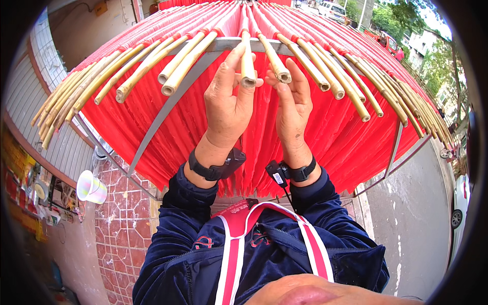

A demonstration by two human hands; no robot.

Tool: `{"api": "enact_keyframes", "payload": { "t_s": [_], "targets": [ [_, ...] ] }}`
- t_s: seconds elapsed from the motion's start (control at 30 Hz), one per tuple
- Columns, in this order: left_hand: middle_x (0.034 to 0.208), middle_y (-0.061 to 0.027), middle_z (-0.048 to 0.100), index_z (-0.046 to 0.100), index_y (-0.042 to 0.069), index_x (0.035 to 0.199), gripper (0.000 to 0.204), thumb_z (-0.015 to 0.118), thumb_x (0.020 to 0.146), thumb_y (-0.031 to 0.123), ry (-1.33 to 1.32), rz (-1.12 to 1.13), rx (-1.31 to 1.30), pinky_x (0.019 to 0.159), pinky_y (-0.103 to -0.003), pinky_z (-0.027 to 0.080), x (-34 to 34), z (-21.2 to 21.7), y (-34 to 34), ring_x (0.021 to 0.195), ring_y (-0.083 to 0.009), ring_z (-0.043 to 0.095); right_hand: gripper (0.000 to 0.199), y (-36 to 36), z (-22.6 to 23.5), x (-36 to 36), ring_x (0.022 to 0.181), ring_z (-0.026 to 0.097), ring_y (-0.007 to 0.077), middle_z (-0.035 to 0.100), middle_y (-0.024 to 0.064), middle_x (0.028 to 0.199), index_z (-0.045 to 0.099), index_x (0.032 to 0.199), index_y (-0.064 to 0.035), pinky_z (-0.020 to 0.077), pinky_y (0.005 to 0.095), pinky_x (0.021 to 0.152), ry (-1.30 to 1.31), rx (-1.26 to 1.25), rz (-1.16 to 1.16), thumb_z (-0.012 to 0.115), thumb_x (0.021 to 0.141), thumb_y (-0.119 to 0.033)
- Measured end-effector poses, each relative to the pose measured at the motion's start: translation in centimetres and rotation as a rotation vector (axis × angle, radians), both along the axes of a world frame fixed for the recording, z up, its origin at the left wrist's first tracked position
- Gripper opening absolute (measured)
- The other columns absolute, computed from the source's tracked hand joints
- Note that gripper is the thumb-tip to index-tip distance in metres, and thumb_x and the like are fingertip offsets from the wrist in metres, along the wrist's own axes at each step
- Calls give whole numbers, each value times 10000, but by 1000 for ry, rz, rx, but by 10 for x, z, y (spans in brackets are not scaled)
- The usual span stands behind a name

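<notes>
Holding two bamboo poles [247,60], one in left hand [227,105], one in right hand [295,109]

Counted two hands in there, one left hand [227,108] and one right hand [294,109], with one pole at each, so a left-hand pole [247,62] and a right-hand pole [274,61]. Other bamboo poles [190,65]? Well over a dozen, but they bunched up at the sides so no exact number, sorry. Red sheets [256,147] overlapped too much to count too. Two black wristbands [303,173], two small black devices [234,163], two red-and-white straps [231,264]. Only one bucket [92,187] that I spotted. Vehicles were at least one white van [333,11] and one white car [460,208]
</notes>
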State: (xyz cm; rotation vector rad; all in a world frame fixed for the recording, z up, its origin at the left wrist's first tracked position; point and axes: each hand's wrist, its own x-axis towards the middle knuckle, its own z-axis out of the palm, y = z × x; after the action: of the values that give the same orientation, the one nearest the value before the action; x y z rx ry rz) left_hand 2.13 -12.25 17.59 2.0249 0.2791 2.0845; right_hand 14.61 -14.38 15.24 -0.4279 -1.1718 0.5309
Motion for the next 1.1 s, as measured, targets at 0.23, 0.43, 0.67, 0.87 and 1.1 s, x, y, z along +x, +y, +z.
{"api": "enact_keyframes", "payload": {
  "t_s": [0.23,0.43,0.67,0.87,1.1],
  "targets": [
    [1146,-160,675,509,10,1349,439,620,953,163,-48,8,-20,768,-305,565,7,-2,0,889,-209,711,609,-9,19,-1,1293,494,291,492,189,1387,297,1501,-27,387,426,1094,-294,226,-120,547,945,-16],
    [1164,-182,658,477,-13,1360,435,602,957,91,-35,-7,-20,826,-312,568,12,0,-5,957,-218,696,716,-5,11,-2,1428,312,332,336,183,1511,202,1517,12,248,470,1175,-166,362,44,544,888,33],
    [1159,-187,652,434,-30,1384,458,589,966,75,5,-22,-18,858,-319,567,6,-8,-1,993,-219,686,663,8,-8,-6,1400,363,330,380,208,1485,248,1500,-7,286,480,1159,-112,418,-71,562,921,-89],
    [1062,-128,678,550,-37,1247,282,542,998,96,-75,32,-302,787,-270,567,-15,-61,23,884,-150,682,299,28,-59,-15,1119,620,237,607,169,1254,536,1285,31,524,371,953,-78,-117,49,501,991,-11],
    [930,-77,703,651,-21,1105,207,616,964,127,-121,226,-476,726,-252,565,-20,-100,69,784,-108,662,369,65,-91,-12,1098,611,162,613,113,1250,527,1316,37,504,299,941,-291,-224,-163,588,972,-81]
  ]
}}
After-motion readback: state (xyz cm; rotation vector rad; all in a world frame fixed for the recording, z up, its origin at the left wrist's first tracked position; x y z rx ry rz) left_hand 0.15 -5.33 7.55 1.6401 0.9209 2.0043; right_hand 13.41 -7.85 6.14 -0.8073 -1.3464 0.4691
